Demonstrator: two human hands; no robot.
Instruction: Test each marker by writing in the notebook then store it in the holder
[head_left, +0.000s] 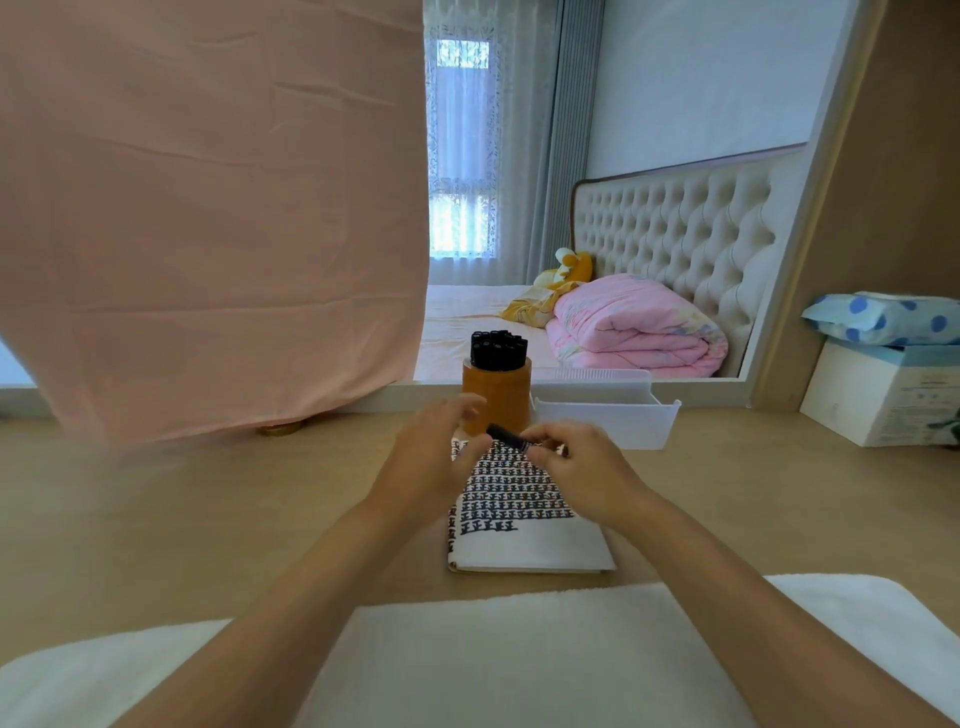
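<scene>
Right hand (576, 467) pinching marker (506, 435), notebook (524, 545) beneath, holder (496, 395) behind

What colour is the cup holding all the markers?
The holder is orange-brown, seen best in the head view.

left hand (431, 457): fingers blurred just in front of the holder (496, 400); whether they touch the marker cannot be told.
marker (506, 435): in front of the holder, only a short black stretch shows; the rest lies under the pinching fingers of the right hand (576, 467); capped or not, unclear.
holder: lower left of its wall covered by the left hand.
stored markers (498, 348): black ends packed in the holder, too small to count.
notebook (524, 519): in front of the holder; far edge under both hands; rows of marks too small to read.
gold object (280, 429): left of the holder, mostly under the pink cloth (208, 208), which runs off the top and left edges.
box (878, 400): far right of the holder, cut by the right edge; print illegible.
</scene>
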